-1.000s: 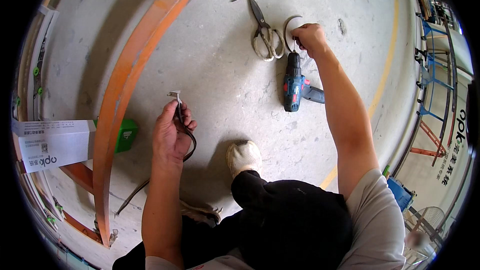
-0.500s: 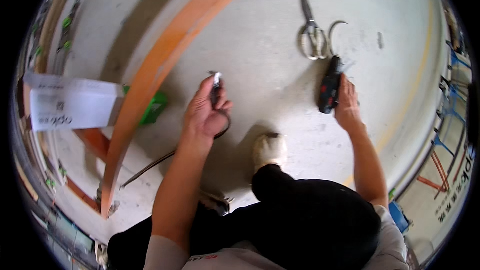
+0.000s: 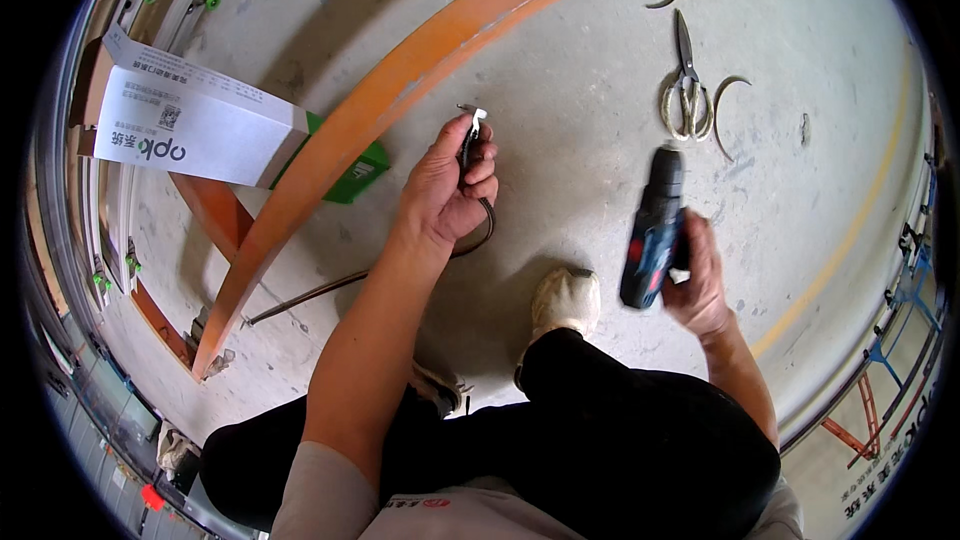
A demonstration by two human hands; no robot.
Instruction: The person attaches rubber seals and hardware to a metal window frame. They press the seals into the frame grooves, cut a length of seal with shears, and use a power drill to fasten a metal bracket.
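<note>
My left hand (image 3: pixel 452 175) is closed round a thin dark strip (image 3: pixel 318 291). The strip loops out below the fingers and runs back under my forearm towards the lower left. At the top of that grip, a small white piece (image 3: pixel 477 116) with a thin metal-looking end sticks out above the thumb. My right hand (image 3: pixel 703 287) grips a dark blue and black cordless drill (image 3: pixel 653 238) by its handle. Its nose points away from me, towards a pair of scissors (image 3: pixel 687 90) with pale wrapped handles on the floor. The drill is slightly blurred.
An orange beam (image 3: pixel 400 80) curves across the left, with a white carton (image 3: pixel 205 130) and a green box (image 3: pixel 358 172) behind it. Curved dark offcuts (image 3: pixel 722 110) lie beside the scissors. My white shoe (image 3: pixel 566 301) stands on the grey floor (image 3: pixel 560 190). Metal rails line the far left.
The view has shifted, so the floor things sit farther right. My right hand has drawn the drill back from the scissors, nearer to me. My left hand keeps its hold on the strip.
</note>
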